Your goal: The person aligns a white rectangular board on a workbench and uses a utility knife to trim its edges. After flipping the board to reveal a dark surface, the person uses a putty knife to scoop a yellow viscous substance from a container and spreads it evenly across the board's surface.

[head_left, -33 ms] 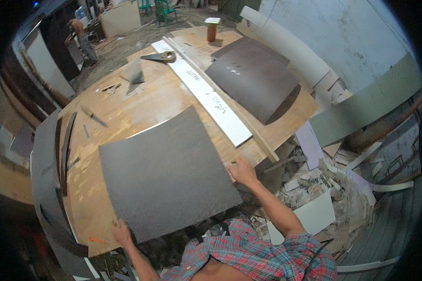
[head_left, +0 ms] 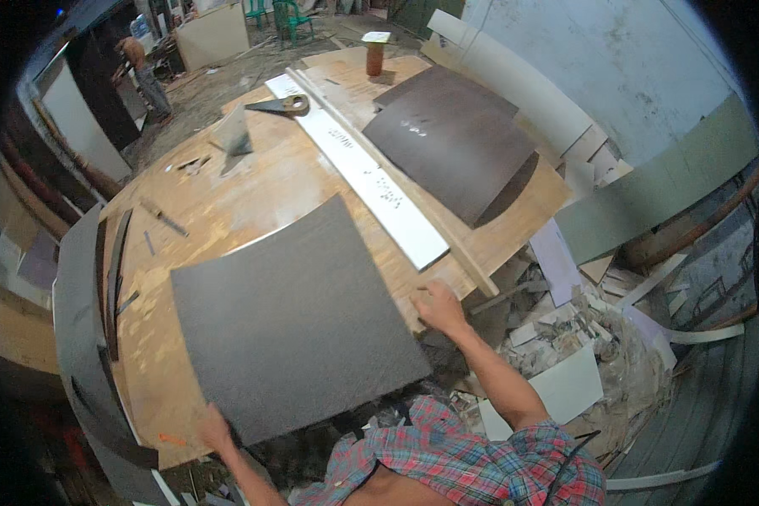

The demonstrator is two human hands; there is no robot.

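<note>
Gripping a big grey sheet (head_left: 291,325) at two points, the person is leaning over the plywood bench (head_left: 219,202). The left hand (head_left: 213,428) is sitting at the sheet's near left corner, its fingers curled over the edge and pinching it. The right hand (head_left: 437,306) is pressing at the sheet's right corner by the bench's edge; its fingers (head_left: 423,295) are bent around that corner, though how tightly they are closing I cannot tell from here.

The sheet is lying flat on the near half of the bench, turned like a diamond, dull dark grey with a fine matte grain, its far edge catching a thin line of light. Its near edge is hanging slightly past the bench.

Just beyond it a long white strip (head_left: 358,173) with small dark marks is running diagonally across the bench, a thin wooden batten (head_left: 413,198) lying beside it. Past those, a second dark brown sheet (head_left: 451,139) is resting, one corner overhanging. A handsaw (head_left: 280,104) is lying at the strip's far end, and a small brown can (head_left: 374,57) with a pale lid is standing further off.
</note>
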